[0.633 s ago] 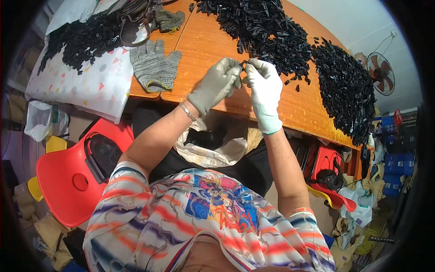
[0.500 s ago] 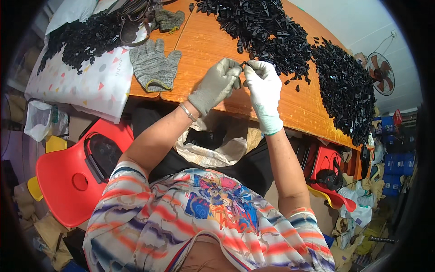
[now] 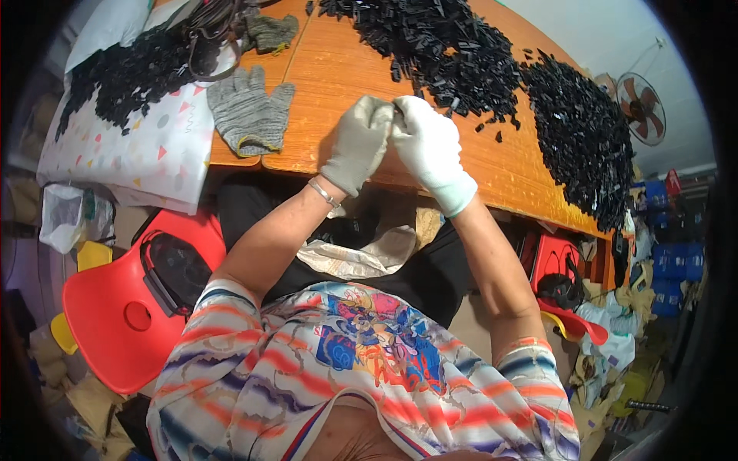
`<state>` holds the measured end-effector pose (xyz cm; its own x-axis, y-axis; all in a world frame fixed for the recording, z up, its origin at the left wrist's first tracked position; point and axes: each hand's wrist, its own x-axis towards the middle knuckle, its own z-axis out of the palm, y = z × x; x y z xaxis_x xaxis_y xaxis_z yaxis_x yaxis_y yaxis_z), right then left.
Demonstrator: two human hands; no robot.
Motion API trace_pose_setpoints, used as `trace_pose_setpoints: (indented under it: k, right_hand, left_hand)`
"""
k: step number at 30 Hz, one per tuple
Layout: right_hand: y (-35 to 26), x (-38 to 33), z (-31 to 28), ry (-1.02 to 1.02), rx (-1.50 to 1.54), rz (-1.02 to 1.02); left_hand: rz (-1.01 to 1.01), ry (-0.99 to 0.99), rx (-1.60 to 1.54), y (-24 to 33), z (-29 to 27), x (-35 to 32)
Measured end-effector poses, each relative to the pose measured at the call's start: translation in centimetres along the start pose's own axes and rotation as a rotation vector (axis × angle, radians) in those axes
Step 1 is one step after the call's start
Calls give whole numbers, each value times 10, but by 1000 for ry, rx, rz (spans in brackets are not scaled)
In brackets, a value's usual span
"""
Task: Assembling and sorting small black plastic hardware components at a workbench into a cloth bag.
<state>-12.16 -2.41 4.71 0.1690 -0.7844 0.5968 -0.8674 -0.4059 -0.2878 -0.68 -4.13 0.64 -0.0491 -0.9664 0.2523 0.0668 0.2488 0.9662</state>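
In the head view, the left hand and right hand, both gloved, meet above the table — fingers curled; whether either grip is clamped on anything, I cannot tell; black pieces lie heaped beyond — a grey knitted glove rests leftward.

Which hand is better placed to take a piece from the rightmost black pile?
Probably the right hand: it is nearer to that pile, while the left hand is farther away, on the right hand's other side.
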Motion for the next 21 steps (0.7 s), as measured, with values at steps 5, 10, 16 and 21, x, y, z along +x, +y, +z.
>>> trace_pose_setpoints:
  k: [5,10,16,21]
  right_hand:
    - [-2,-6,4,-111,-9,149]
    - [-5,-6,8,-40,56,249]
    - [15,-4,3,-47,464,680]
    - [16,-5,-24,-201,656,327]
  left_hand:
    - [-172,12,-109,-1,5,-2]
    - [-194,14,-203,-1,7,4]
    - [-334,-231,-272,21,-5,-2]
    - [-409,-190,-271,21,-19,-11]
